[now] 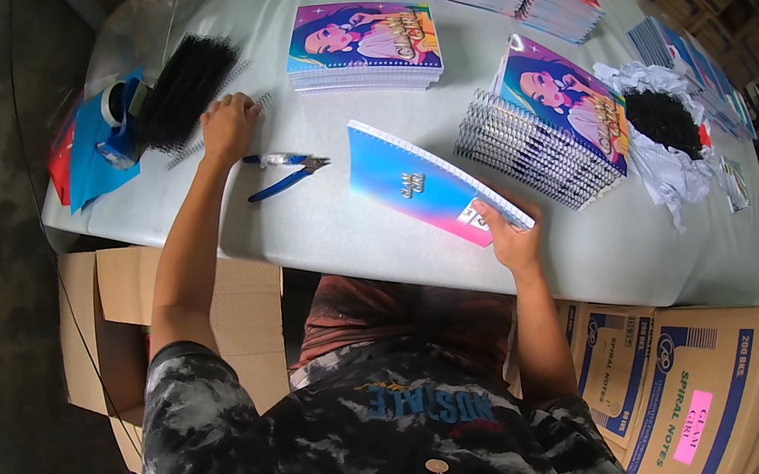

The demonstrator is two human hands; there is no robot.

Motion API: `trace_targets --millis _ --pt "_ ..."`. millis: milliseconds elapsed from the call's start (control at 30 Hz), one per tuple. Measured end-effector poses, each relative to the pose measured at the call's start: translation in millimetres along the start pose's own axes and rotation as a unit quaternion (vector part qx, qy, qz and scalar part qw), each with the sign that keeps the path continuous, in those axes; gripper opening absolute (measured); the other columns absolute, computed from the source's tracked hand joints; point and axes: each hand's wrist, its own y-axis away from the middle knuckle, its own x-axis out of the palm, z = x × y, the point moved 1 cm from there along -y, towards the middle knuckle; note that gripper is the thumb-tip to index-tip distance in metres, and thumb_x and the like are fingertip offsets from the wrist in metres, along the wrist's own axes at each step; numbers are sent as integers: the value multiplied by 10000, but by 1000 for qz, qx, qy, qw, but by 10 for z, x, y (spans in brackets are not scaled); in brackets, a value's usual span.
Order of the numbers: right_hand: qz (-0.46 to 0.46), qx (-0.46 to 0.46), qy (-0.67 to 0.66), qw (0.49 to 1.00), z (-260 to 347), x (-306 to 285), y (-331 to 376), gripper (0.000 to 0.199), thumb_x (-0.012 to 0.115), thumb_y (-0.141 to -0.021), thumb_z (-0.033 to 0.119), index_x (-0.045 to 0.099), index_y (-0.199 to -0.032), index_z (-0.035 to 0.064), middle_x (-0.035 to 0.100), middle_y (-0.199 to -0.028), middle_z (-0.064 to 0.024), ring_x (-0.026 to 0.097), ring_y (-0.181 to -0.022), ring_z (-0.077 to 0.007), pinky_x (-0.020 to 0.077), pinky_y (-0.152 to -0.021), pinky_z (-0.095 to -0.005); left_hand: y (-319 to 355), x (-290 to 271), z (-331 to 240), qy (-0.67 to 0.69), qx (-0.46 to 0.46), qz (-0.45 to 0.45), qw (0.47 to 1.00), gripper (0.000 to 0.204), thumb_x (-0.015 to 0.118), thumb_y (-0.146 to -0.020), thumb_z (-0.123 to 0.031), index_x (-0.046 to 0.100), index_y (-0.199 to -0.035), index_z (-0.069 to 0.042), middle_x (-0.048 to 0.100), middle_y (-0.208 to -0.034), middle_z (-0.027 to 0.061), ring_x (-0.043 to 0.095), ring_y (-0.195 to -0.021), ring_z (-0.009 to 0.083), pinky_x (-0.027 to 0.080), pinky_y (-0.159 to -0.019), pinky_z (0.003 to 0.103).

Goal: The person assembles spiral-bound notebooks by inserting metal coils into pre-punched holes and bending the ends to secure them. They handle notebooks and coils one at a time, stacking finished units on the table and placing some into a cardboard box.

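Gripping notebook (431, 182), right hand (512, 239) hides corner; left hand (228, 127) covers spirals (186, 88).

A blue and pink notebook (431, 182) lies flat on the table, its near corner under the right hand's (512, 239) fingers. Black wire spirals (188, 86) (a long dark bundle) lie just past the left hand (228, 127), touching its fingertips.

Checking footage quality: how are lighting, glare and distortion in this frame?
Head view: even daylight, soft shadows; mild sheen on the glossy blue-pink notebook cover under the right hand; fisheye bends the grey table's edge; black vignette at corners; left hand sharp.
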Motion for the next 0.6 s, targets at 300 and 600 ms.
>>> trace_targets --millis 300,600 --pt "-39 7 -18 999 -28 -183 -18 282 624 -815 -11 595 -1094 -43 641 -976 -69 568 -851 -82 464 -750 -227 266 -872 -1379 487 47 270 829 341 433 -955 -334 505 -839 -23 439 -732 -12 366 -653 88 361 -623 224" --pt "-16 22 8 1000 59 -179 9 247 660 -788 10 626 -1023 -56 659 -869 -76 584 -769 -87 467 -710 -220 151 -827 -1432 592 -78 301 743 246 504 -931 -272 524 -817 -55 488 -740 -14 437 -684 66 357 -586 199"
